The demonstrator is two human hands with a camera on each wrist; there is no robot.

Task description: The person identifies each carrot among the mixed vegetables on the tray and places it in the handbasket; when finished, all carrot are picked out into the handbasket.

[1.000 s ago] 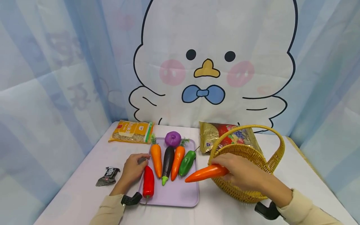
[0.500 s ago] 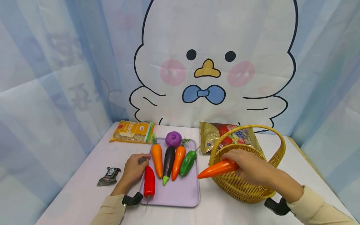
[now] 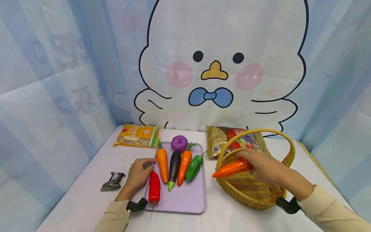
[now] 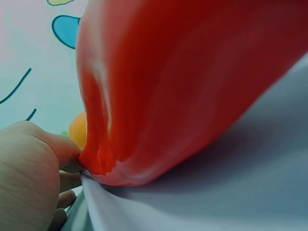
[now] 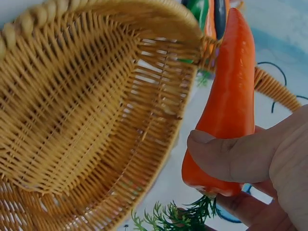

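One orange carrot [image 3: 233, 168] is in your right hand [image 3: 262, 166], at the left side of the yellow basket [image 3: 244, 198], with its thin tip pointing left. Your right thumb [image 5: 228, 155] lies across the fat end, and your fingers come round from the other side. The green leaves [image 5: 202, 209] stick out past that end. The carrot looks like a toy, smooth and shiny, so it is probably light and hard. It likely won't squash or break, but it may be slippery, and its round sides could roll in your hold. The fat end seems the best place to grab, since it gives your thumb and fingers the most to press on. The thin tip looks harder to hang on to. Don't hold it by the leaves; they look soft and might bend or pull off. The basket's tall handle [image 3: 290, 153] is near, so mind that the carrot doesn't bump it.

Your left hand [image 3: 139, 174] pinches the left rim of the purple tray [image 3: 185, 203] on the counter [image 3: 87, 199]. The tray looks thin and stiff, and its raised rim is probably a good holding place. The red pepper [image 3: 154, 188] lies just beside that hand.
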